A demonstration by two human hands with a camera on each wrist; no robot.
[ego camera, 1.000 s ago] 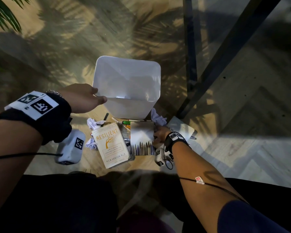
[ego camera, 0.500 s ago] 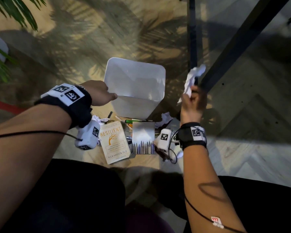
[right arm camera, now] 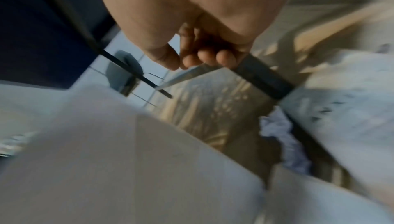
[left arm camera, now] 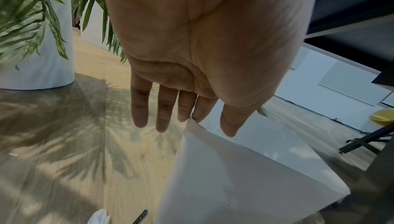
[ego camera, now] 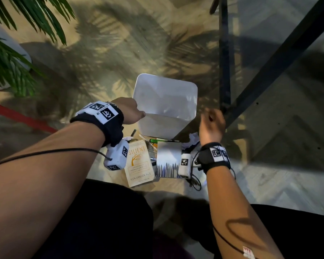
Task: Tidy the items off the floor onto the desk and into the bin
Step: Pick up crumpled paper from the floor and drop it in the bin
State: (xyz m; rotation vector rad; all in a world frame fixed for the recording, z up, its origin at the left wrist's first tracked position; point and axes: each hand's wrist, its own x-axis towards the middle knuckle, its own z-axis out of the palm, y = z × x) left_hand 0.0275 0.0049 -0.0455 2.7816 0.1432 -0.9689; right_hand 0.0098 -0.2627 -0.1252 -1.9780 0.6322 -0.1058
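A white square bin (ego camera: 176,126) stands on the wooden floor. My left hand (ego camera: 131,111) rests on its near left rim corner with fingers (left arm camera: 162,109) straight and the thumb over the opening (left arm camera: 234,177). My right hand (ego camera: 211,120) hovers by the bin's right side, fingers curled (right arm camera: 198,60), holding nothing. On the floor before the bin lie a cream book (ego camera: 139,165), a silver-covered booklet (ego camera: 167,159), several pens (ego camera: 161,140) and a crumpled paper (ego camera: 193,138). The bin's inside is too pale to make out.
Black desk legs (ego camera: 223,62) and a diagonal brace (ego camera: 279,58) rise just right of the bin. A palm plant (ego camera: 11,53) in a white planter (left arm camera: 38,59) stands at the left. Another paper ball (left arm camera: 98,217) lies left of the bin.
My right hand picked up a crumpled paper from the floor, raised it beside the bin, and now the paper is gone from it. The left hand stayed on the rim.
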